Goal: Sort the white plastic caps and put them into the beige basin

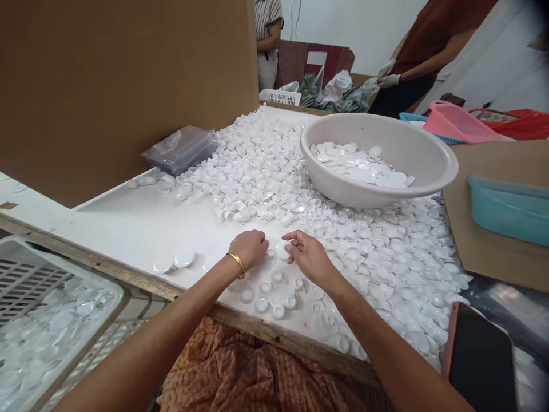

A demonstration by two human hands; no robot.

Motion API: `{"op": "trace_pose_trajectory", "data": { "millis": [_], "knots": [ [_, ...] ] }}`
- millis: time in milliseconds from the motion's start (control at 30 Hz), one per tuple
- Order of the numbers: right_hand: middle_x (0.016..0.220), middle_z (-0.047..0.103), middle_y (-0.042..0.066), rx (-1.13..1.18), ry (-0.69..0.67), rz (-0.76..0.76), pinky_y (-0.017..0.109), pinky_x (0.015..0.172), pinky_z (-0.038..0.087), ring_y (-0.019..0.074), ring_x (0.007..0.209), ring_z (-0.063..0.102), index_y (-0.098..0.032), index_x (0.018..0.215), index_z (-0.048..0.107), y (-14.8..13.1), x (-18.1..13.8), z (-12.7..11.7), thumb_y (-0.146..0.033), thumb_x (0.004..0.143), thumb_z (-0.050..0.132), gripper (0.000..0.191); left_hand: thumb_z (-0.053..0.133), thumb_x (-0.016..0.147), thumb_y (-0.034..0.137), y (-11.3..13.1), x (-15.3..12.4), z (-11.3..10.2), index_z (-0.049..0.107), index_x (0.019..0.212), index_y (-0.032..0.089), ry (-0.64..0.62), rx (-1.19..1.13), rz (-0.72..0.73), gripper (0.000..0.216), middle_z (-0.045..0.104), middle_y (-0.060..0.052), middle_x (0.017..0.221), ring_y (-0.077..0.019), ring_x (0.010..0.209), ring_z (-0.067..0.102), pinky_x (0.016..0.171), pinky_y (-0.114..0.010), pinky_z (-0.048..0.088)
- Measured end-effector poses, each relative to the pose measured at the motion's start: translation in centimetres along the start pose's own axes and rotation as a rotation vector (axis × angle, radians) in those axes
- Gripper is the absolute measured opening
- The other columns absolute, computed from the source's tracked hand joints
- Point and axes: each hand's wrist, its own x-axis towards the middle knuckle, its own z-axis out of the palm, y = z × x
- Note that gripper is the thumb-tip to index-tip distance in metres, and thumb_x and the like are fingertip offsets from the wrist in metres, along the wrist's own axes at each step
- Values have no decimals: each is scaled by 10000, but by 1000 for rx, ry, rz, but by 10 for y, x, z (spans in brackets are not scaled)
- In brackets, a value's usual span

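Over the near part of the white table, my left hand (250, 247), with a gold bangle at the wrist, has its fingers curled closed. Whatever it holds is hidden; a small white round piece (271, 252) lies by its fingertips. My right hand (307, 256) faces it, with thumb and fingers curved at the edge of a flat white disc (282, 249), which it seems to pinch. Below the hands sit several small white ring-shaped caps (278, 312). To the left, two white discs (184, 260) lie close together near the table edge.
A large pile of white plastic pieces (257, 166) covers the table. On it stands a grey basin (377, 197) of white discs. A cardboard sheet (128, 86) rises at left, above a crate (107, 312). A phone (482, 360) is at right. Two people stand behind.
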Motion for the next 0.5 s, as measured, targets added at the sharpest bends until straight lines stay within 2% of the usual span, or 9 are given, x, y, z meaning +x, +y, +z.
{"op": "trace_pose_trajectory", "data": {
  "millis": [67,167,267,367,500],
  "knots": [
    [732,547,-32,6,-29,11,229,628,449,83,578,598,-188,959,562,0,3,5,-197,791,486,184,394,786,280,-7,-6,-3,587,725,181,20,-63,20,225,638,-54,716,-190,685,587,606,-280,399],
    [724,573,-28,32,-93,15,216,607,448,87,581,609,-187,933,562,0,9,13,-185,793,491,157,381,814,352,-14,-16,-8,567,744,176,-42,-381,55,265,606,-13,657,-124,534,540,494,-230,391],
    [717,582,-32,52,-121,3,208,595,444,89,571,617,-188,917,567,-2,17,20,-176,792,500,143,487,764,354,-15,-20,-7,542,728,163,-84,-656,50,201,550,16,583,-92,457,481,404,-195,356],
    [693,565,-40,60,-105,19,203,590,442,82,548,614,-183,910,583,0,24,27,-156,789,497,151,557,707,236,-14,-16,-2,510,692,159,-75,-707,-27,92,496,47,489,-74,393,429,360,-178,324],
    [643,564,-41,61,-127,68,198,584,439,85,535,615,-171,896,595,6,28,31,-138,781,507,149,544,693,149,-15,-9,4,468,631,162,-133,-709,-110,99,481,54,426,-76,351,420,342,-182,328]
  ]
}}
